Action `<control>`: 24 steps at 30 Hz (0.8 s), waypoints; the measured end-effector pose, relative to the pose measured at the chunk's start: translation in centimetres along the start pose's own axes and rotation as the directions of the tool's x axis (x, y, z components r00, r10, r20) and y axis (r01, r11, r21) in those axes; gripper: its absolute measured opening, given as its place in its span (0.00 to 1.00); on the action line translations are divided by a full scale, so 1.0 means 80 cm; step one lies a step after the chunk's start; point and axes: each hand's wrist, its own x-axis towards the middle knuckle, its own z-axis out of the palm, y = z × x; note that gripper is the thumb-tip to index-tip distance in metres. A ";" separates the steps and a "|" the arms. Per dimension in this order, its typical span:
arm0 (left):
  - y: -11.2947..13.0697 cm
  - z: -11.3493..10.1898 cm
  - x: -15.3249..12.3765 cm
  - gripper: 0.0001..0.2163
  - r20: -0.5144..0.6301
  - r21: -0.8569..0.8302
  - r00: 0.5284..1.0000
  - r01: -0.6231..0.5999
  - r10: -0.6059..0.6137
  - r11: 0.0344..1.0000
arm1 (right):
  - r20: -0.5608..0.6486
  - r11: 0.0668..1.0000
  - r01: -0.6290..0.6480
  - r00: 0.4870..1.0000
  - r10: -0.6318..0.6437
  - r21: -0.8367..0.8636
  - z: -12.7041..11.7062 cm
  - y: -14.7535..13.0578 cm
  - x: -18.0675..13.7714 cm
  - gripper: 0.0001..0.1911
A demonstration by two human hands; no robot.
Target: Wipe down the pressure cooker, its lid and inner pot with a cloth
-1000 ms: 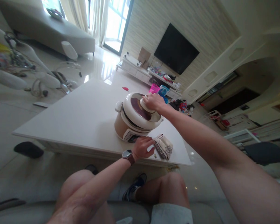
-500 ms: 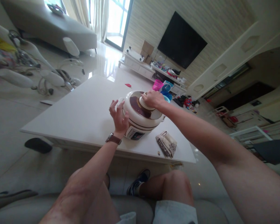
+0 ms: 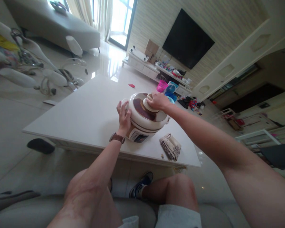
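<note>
A cream, rounded slow cooker (image 3: 144, 126) with brown stripes and a dark front panel stands near the front edge of the white table (image 3: 68, 117). Its lid (image 3: 139, 106), brown and partly see-through, sits on top. My right hand (image 3: 157, 100) is closed round the lid's pale knob. On the cooker's left side, my left hand (image 3: 124, 117) curls its fingers at the side handle, the thumb against the cooker's wall. A folded patterned cloth (image 3: 170, 146) lies to the right of the cooker, with a tiny object beside it.
A small red piece (image 3: 131, 85) lies toward the table's far end. Beyond the table are a pink basket (image 3: 161, 85), blue items and a low TV cabinet (image 3: 142, 68). White-framed equipment (image 3: 19, 77) stands on the left. My knees are below the front edge.
My left hand has moved slightly right, closer against the cooker, and its fingers have drawn in. My right hand stays on the knob. The view has shifted slightly.
</note>
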 end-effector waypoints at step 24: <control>-0.003 0.011 0.000 0.22 -0.046 -0.046 0.999 0.010 -0.012 0.999 | -0.114 0.985 0.093 0.991 -0.076 0.148 0.039 0.023 0.016 0.23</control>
